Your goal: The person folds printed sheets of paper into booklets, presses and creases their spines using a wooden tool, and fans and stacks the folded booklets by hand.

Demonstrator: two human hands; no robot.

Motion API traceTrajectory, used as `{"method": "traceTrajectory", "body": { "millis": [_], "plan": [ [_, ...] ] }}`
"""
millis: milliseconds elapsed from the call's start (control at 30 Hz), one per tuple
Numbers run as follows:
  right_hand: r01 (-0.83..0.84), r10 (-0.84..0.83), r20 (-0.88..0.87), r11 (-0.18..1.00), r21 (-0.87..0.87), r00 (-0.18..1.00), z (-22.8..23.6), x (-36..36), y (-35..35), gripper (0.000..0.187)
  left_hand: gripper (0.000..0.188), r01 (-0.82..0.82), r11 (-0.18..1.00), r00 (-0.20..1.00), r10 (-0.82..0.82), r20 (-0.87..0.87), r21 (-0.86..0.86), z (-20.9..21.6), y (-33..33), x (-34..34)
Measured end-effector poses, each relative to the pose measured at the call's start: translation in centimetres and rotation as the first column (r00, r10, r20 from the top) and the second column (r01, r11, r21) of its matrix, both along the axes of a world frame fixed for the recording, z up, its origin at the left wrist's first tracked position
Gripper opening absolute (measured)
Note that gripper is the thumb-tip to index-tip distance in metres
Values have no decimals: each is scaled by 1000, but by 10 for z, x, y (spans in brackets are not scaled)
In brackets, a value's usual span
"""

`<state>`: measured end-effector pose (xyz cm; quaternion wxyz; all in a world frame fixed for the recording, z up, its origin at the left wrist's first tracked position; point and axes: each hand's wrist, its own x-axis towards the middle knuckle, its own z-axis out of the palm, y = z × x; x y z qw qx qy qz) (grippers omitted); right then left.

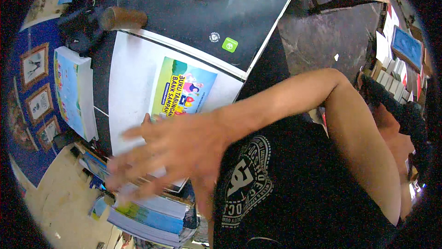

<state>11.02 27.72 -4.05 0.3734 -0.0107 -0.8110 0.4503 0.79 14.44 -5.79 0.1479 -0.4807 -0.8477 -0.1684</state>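
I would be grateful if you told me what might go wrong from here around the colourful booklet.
First, the right hand, blurred with its fingers spread, overlaps the booklet's lower end in this view; a careless sweep might shift or crease the cover of the booklet.

Second, the booklet looks loose on the white surface, so it could slide askew.

Third, the lower stack of booklets appears beneath the fingers and might get knocked.

Left head-worn fisheye camera, looking down, close above a hand [177, 140] and black tabletop [175, 11]
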Motion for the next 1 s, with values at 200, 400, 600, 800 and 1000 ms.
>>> {"method": "traceTrajectory", "body": {
  "millis": [200,400,600,800,1000],
  "plan": [
    [-4,4,82,1000,-3,997,-21,11,22,121,35,25,999,995,-27,99,21,1,12,2],
    [51,-50,-40,998,43,998,1,-2,-4,113,36,23,1000,994,-24,104,11,7,13,4],
    [-39,38,11,999,16,999,-31,7,18,103,38,1,1000,994,1,110,-17,-1,12,-1],
    [-41,40,-17,995,-91,999,18,4,-18,93,38,19,1000,983,-15,185,-18,-4,9,5],
    [251,-309,392,948,193,866,-16,-40,-63,97,37,-6,1000,981,4,193,11,-6,6,0]
  ]
}}
